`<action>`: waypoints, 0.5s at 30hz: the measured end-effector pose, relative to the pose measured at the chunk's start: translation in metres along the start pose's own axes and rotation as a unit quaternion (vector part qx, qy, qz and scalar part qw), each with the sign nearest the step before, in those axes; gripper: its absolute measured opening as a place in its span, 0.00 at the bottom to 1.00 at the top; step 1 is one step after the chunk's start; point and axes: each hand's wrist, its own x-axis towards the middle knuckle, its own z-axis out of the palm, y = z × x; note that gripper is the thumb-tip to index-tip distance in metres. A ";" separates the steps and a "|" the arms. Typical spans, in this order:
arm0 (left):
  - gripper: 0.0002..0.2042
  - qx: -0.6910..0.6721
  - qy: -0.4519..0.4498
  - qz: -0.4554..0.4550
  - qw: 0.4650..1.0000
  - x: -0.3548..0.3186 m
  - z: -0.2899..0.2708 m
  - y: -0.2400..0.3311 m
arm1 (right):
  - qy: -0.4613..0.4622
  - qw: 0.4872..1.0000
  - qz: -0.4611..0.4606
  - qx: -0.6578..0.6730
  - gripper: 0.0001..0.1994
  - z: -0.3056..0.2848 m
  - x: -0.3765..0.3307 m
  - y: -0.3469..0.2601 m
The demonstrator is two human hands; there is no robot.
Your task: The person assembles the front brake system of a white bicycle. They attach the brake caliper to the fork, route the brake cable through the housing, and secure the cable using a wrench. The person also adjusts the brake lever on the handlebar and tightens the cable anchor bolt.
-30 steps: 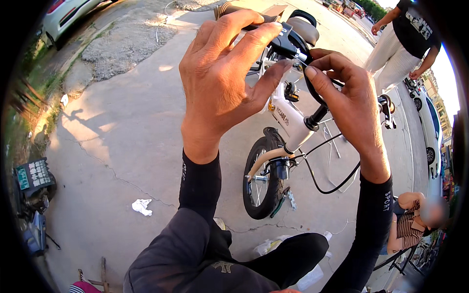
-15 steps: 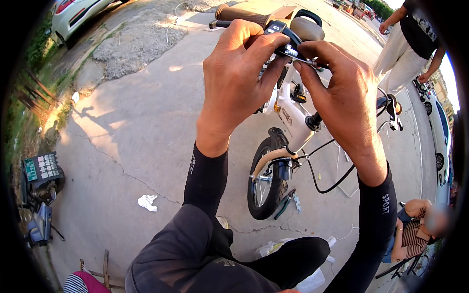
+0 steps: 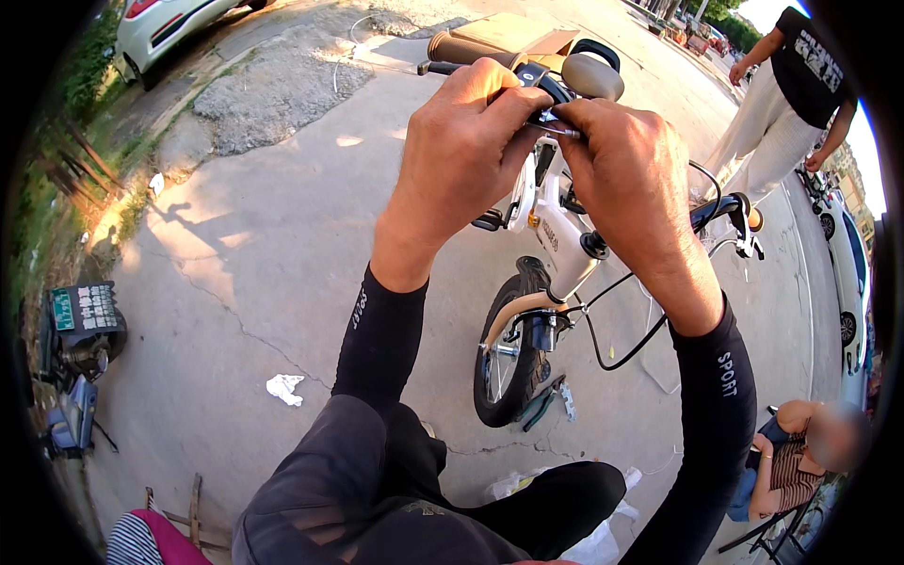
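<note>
We have a small black fitting (image 3: 539, 92) pinched at the handlebar of a little white bicycle (image 3: 556, 235), just beside the brown grip (image 3: 461, 49) and in front of the tan saddle (image 3: 591, 75). Our left hand (image 3: 461, 155) closes its fingers and thumb around the fitting from one side, and our right hand (image 3: 626, 179) presses fingertips against it from the other, so both hands are clamped on the same part, touching each other. We judge this to be the fitting or adjusting step on the bar; what exactly the fingers turn is hidden beneath them. The next move seems to call for a steady hold with one hand while the other works the part. Below, a black cable (image 3: 621, 339) loops near the front wheel (image 3: 508, 363), pliers (image 3: 539, 405) lie on the concrete, and a person in a black shirt (image 3: 800, 85) stands well apart.
</note>
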 end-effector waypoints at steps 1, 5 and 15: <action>0.17 0.003 -0.010 -0.003 1.000 0.001 -0.001 0.000 | 0.008 1.000 -0.006 -0.002 0.04 0.000 0.000 -0.001; 0.17 -0.012 -0.031 -0.011 0.999 0.001 -0.005 -0.001 | 0.035 0.999 -0.028 -0.026 0.03 0.002 -0.002 -0.003; 0.17 0.001 -0.043 0.069 0.997 0.005 -0.007 -0.014 | -0.072 0.995 0.039 0.062 0.05 -0.006 0.004 0.008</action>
